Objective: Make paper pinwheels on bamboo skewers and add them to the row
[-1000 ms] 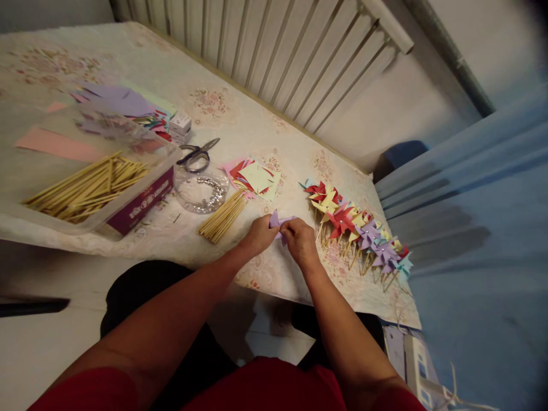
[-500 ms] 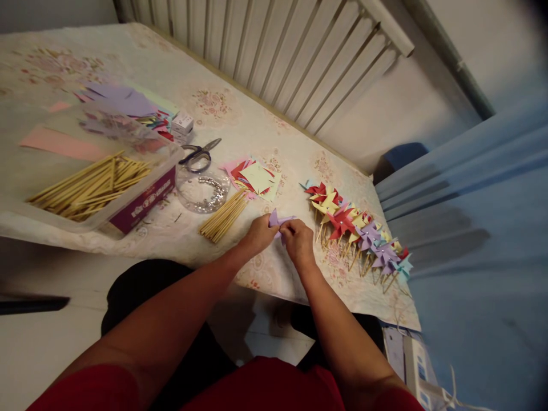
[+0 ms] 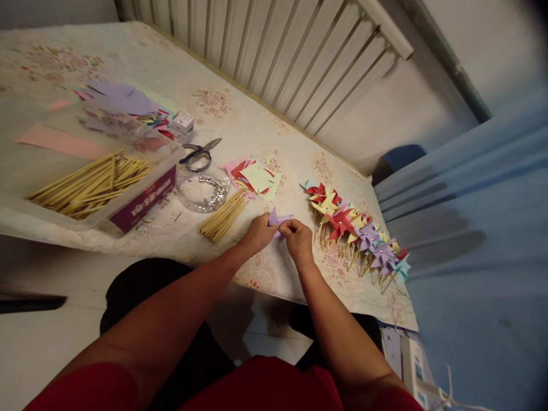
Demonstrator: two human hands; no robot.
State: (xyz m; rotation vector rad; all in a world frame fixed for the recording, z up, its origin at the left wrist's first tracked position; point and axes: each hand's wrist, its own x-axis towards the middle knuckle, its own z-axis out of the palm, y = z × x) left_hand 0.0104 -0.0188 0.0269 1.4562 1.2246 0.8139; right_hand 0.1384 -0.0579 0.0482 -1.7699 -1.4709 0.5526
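Between my two hands is a purple paper pinwheel with folded points sticking up and to the right. My left hand is closed on its left side. The fingers of my right hand pinch at its middle; anything small between those fingertips is hidden. Left of my hands lies a bundle of thin wooden sticks. Just beyond it is a stack of cut paper squares, a pale green one on top. To the right, several finished pinwheels on sticks lie in a row.
A clear plastic box full of wooden sticks stands at the left. Near it are a round clear dish of small metal pins, scissors, small boxes and purple paper sheets. A blue curtain hangs along the right side.
My right fingers have shifted slightly at the middle of the purple pinwheel, and its right point sits a little further left. The objects on the table stay in place.
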